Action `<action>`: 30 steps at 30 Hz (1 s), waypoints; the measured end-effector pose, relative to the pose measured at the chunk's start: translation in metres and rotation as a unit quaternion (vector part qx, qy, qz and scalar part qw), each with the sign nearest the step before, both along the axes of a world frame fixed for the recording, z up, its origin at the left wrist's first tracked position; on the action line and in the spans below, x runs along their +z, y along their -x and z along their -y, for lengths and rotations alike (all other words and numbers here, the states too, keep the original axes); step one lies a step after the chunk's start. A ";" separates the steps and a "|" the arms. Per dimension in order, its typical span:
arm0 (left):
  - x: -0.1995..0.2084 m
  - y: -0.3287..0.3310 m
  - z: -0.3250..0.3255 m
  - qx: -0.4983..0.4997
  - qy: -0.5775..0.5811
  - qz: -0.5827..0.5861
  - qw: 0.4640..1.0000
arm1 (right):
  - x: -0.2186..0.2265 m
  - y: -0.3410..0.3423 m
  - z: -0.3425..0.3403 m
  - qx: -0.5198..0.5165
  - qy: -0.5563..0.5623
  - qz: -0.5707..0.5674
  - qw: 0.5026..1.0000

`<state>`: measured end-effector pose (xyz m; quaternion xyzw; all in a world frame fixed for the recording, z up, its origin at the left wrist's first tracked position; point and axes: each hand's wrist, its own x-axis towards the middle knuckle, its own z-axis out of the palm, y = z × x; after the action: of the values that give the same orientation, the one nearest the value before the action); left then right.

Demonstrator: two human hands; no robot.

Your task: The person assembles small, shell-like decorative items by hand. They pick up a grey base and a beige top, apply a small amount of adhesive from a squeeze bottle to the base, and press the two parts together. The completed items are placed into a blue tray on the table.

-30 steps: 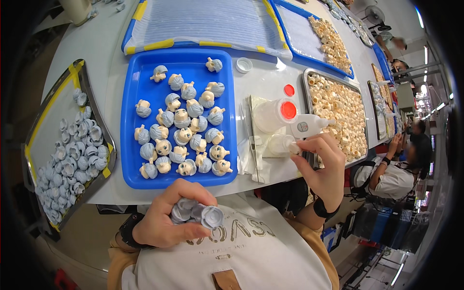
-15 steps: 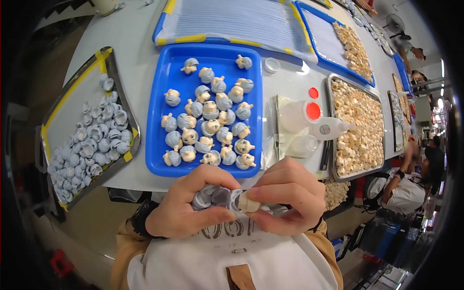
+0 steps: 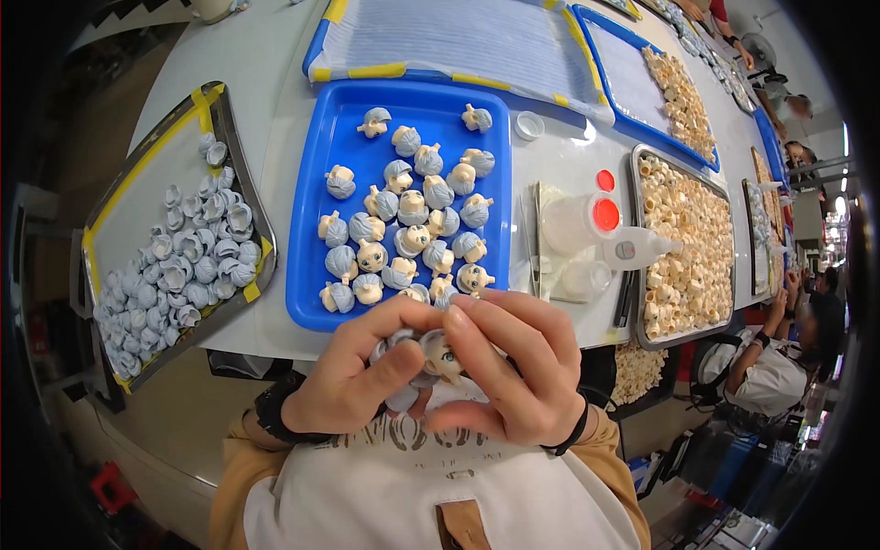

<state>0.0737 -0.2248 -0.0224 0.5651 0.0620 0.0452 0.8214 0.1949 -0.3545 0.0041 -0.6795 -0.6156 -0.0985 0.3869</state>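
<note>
Close in front of my apron, my left hand (image 3: 344, 380) is closed round several grey-blue doll hair shells (image 3: 401, 398) and the side of a small doll head (image 3: 446, 363). The head has a pale face with a painted eye, and a hair shell sits against it. My right hand (image 3: 522, 371) bends its fingers over the top and right side of that head, its thumb lower down. Beyond my hands, a blue tray (image 3: 306, 220) bears rows of doll heads with grey-blue hair. My fingertips overlap its near edge in view.
A taped tray of hair shells (image 3: 137, 170) lies left. On the right stand a metal tray of pale face parts (image 3: 687, 247), a red-capped bottle (image 3: 568, 223), a squeeze bottle (image 3: 632, 248) and tweezers (image 3: 537, 243). Paper-lined trays (image 3: 458, 41) lie behind. A co-worker (image 3: 761, 367) sits far right.
The pale part pinched in my right fingers is now turned face-up against the hair shell. My right hand has moved left and over it. The view has shifted slightly.
</note>
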 end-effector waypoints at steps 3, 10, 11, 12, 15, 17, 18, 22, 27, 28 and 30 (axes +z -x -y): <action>0.004 0.002 -0.001 -0.033 0.021 -0.033 0.999 | -0.009 0.000 -0.003 -0.012 -0.019 0.045 0.999; -0.001 0.001 -0.003 -0.122 0.034 -0.074 0.989 | -0.007 -0.001 0.005 0.018 0.032 0.004 0.999; -0.001 0.000 -0.003 -0.129 0.048 -0.068 0.988 | -0.008 -0.002 0.006 0.023 0.034 -0.008 0.999; -0.002 0.000 -0.002 -0.134 0.060 -0.063 0.987 | -0.008 -0.003 0.008 0.031 0.035 -0.021 0.999; 0.004 0.000 0.000 -0.126 0.099 -0.067 0.985 | -0.008 -0.008 0.008 0.039 0.018 -0.051 0.998; 0.009 0.001 -0.003 -0.093 0.099 -0.083 0.987 | -0.003 -0.012 0.007 0.034 0.029 -0.082 0.996; 0.010 0.003 -0.007 -0.068 0.085 -0.096 0.989 | -0.002 -0.013 0.010 0.008 0.071 -0.100 0.992; 0.009 0.015 -0.019 0.060 0.141 -0.014 0.988 | -0.011 -0.015 0.020 -0.033 0.185 -0.123 0.974; 0.007 0.014 -0.020 0.073 0.124 0.003 0.990 | -0.012 -0.013 0.012 -0.039 0.202 -0.112 0.972; 0.006 0.014 -0.018 0.072 0.125 -0.016 0.989 | -0.009 -0.012 0.011 -0.040 0.202 -0.120 0.971; 0.007 0.012 -0.016 0.077 0.130 -0.038 0.988 | -0.005 -0.011 0.013 -0.042 0.205 -0.137 0.968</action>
<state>0.0613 -0.2085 -0.0156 0.4480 0.1414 0.0786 0.8793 0.2058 -0.3672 -0.0007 -0.7764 -0.5348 0.1084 0.3154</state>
